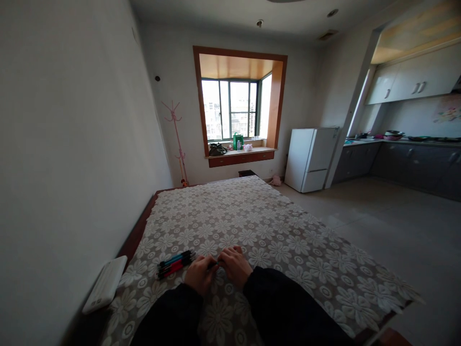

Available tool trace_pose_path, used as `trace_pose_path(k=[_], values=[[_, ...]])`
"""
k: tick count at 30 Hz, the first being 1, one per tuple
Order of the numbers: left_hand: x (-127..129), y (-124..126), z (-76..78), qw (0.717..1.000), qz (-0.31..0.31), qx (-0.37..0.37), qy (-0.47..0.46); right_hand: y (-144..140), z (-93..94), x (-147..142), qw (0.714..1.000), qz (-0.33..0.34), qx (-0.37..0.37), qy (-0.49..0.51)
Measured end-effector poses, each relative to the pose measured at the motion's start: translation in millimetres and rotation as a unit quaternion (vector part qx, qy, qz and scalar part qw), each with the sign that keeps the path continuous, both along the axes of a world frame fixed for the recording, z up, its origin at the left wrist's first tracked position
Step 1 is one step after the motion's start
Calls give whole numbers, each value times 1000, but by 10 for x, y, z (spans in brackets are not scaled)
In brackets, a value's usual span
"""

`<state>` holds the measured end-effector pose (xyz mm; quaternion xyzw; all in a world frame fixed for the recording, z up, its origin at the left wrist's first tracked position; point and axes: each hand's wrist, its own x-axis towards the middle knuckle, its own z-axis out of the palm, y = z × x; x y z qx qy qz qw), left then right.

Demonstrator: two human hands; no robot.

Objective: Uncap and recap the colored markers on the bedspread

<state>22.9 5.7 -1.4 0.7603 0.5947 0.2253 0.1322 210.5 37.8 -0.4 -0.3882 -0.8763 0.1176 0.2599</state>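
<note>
Both of my hands rest close together on a table covered by a lace flower-pattern cloth (273,226). My left hand (200,275) and my right hand (235,265) each pinch one end of a thin dark pen (213,264) held between them. Just left of my left hand, several pens (175,263) in black, blue and red lie side by side on the cloth. Dark sleeves cover both forearms.
A white rectangular box (105,284) lies at the table's left edge by the wall. Beyond the table are a bay window (230,109), a pink coat stand (177,139), a white fridge (310,158) and a kitchen counter (403,158). Bare floor lies to the right.
</note>
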Motion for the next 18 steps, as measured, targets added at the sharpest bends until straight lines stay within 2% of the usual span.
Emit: trace_pose_path(k=[4,9,15,18], values=[[5,-9,39,1000,3,10,20,6,11,15,1000,4,-4,-5],[-15,23,3,999,32,18,31,26,9,28,1000,-2,-4,-10],[-61,53,-2,999,16,31,23,82,-4,97,998,-51,2,-47],[-105,61,35,996,85,13,33,148,-7,172,994,-81,-3,-78]])
